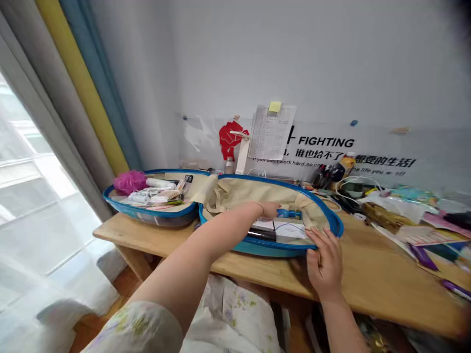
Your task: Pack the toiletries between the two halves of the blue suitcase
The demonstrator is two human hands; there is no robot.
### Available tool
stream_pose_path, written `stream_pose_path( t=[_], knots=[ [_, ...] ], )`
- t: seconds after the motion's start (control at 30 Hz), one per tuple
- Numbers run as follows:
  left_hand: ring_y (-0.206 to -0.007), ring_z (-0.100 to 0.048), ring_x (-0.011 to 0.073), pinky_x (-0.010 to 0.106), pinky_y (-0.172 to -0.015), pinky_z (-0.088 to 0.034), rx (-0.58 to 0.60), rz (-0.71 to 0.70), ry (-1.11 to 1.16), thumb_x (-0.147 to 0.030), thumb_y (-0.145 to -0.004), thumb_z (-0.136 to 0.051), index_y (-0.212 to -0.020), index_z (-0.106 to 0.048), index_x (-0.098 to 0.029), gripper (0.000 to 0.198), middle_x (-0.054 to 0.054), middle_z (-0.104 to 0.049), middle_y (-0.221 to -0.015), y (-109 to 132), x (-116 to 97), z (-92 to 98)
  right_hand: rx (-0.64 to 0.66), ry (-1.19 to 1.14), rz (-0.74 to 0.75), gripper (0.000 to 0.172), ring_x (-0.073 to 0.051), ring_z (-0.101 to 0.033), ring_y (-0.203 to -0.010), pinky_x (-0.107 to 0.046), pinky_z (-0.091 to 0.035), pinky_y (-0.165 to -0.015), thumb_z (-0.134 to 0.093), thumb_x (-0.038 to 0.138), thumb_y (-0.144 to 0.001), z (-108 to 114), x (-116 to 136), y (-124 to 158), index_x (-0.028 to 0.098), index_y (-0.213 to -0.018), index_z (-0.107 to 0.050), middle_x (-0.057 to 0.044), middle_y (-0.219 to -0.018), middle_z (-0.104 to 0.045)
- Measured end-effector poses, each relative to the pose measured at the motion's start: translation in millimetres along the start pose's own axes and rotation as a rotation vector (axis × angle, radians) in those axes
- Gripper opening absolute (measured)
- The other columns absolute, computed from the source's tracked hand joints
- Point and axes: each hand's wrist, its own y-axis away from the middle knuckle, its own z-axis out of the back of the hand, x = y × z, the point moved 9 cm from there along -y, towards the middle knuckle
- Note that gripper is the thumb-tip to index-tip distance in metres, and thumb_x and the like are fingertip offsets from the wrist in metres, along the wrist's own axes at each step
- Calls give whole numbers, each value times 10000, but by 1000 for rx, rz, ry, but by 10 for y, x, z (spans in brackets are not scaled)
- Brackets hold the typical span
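An open suitcase point(287, 252) with a blue zip edge and beige lining lies on the wooden table. My left hand point(270, 210) reaches into its right half, the fingers closed at the end of a small blue item point(289, 214) whose kind I cannot make out. Below that hand are a white box point(290, 230) and a black cylindrical thing point(262, 234). My right hand point(326, 260) grips the near right rim of the suitcase, fingers over the edge and thumb outside. In the left half sit a pink bath puff point(130, 182) and several white tubes and packets point(158, 193).
Papers, bags and pens clutter the right of the wooden table point(360, 274). An orange-labelled bottle point(348, 164) and a white lamp point(243, 154) stand by the wall. Curtains point(81, 83) and a window are at left.
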Motion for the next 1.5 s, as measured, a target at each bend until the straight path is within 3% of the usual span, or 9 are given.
stream_pose_path(
  t=[0.23,0.63,0.77,0.87,1.0,1.07,1.17,1.33,1.5],
  knots=[
    [-1155,-593,254,484,-955,-528,-7,57,-7,-364,-957,-603,-1336,-539,-181,426,116,-554,-1351,31,71,5,1,-35,-28,354,-311,-509,-1312,-555,-389,-1089,-443,288,-962,-18,-56,34,231,-1271,-608,-110,-1245,-658],
    [-1201,-576,266,508,-998,-503,111,39,-37,-374,-962,-596,-1375,-518,-202,455,121,-532,-1398,-8,76,-101,-8,-17,-14,351,-315,-520,-1305,-564,-403,-1082,-437,273,-961,-12,-27,19,221,-1262,-609,-123,-1231,-664],
    [-1268,-557,256,462,-1058,-469,31,47,-62,-359,-993,-522,-1467,-432,-215,504,137,-451,-1509,80,63,64,-16,-27,-8,341,-318,-520,-1305,-571,-397,-1081,-439,269,-959,-6,-31,13,218,-1247,-614,-124,-1216,-672],
    [-1337,-511,206,347,-1121,-408,-100,72,-93,-293,-1020,-390,-1516,-370,-253,499,98,-337,-1600,169,153,388,-23,-18,-29,332,-318,-536,-1288,-570,-401,-1080,-431,296,-963,-11,-62,21,217,-1219,-628,-122,-1204,-677],
    [-1357,-488,194,336,-1146,-373,-303,202,-160,-219,-1017,-305,-1517,-372,-271,507,79,-386,-1570,443,682,1006,-20,-15,-49,332,-314,-536,-1283,-558,-397,-1083,-430,319,-967,-28,-85,30,220,-1209,-633,-120,-1197,-676],
    [-1333,-508,206,354,-1125,-399,-368,327,-202,-251,-1024,-354,-1488,-412,-272,469,91,-413,-1543,721,1141,1274,-28,-25,-47,333,-310,-533,-1282,-552,-393,-1084,-430,320,-968,-23,-80,27,225,-1213,-633,-116,-1198,-674],
    [-1242,-553,272,513,-1034,-473,-394,544,-271,-395,-983,-547,-1415,-479,-207,477,130,-486,-1456,1323,1909,1499,-37,-27,-37,329,-307,-531,-1278,-547,-392,-1080,-432,314,-965,-13,-64,18,227,-1214,-630,-113,-1195,-673],
    [-1214,-565,274,525,-1013,-483,-298,846,-395,-394,-956,-600,-1328,-553,-177,433,121,-548,-1374,2389,2893,1444,-18,-7,-25,343,-307,-522,-1290,-543,-394,-1082,-429,294,-960,-20,-54,14,223,-1240,-613,-114,-1204,-668],
    [-1282,-524,287,554,-1075,-416,-148,916,-461,-389,-952,-606,-1307,-581,-174,416,121,-552,-1393,2790,3291,1212,-26,-18,-4,356,-304,-525,-1295,-539,-403,-1090,-449,277,-955,-2,-32,3,226,-1273,-602,-111,-1220,-664]
  ],
)
